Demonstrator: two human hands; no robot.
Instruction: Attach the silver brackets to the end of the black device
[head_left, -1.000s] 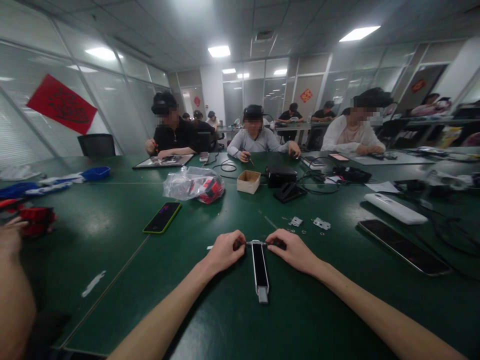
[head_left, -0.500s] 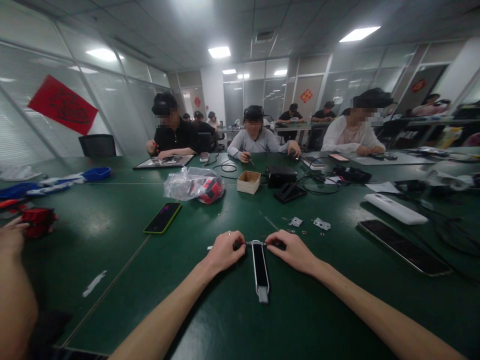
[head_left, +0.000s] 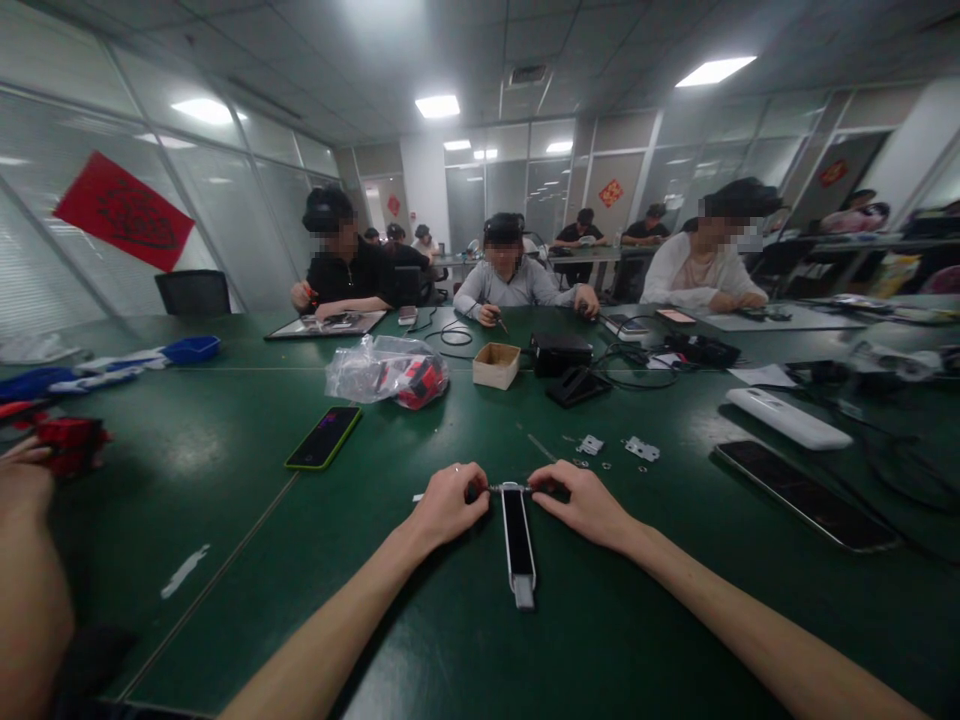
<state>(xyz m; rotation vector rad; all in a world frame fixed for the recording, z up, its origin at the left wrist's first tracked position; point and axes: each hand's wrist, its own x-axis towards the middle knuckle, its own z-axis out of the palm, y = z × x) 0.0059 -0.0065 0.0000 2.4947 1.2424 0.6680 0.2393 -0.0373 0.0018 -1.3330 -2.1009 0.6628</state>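
Remote-shaped black strip with white casing (head_left: 518, 540): one, flat on the green table (head_left: 225, 460), lower centre of frame. Left hand (head_left: 444, 505) and right hand (head_left: 583, 503) each pinch an end of one thin rod (head_left: 512, 488) across its top. Two small metal brackets (head_left: 643, 448) just above. One open cardboard box (head_left: 496, 364), contents not visible; one clear bag (head_left: 386, 369) holds red parts.

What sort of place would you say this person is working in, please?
Probably an office meeting room used as a shared assembly workspace: several people work around one large green table, glass partition walls enclose it, and small metal parts lie near the hands.
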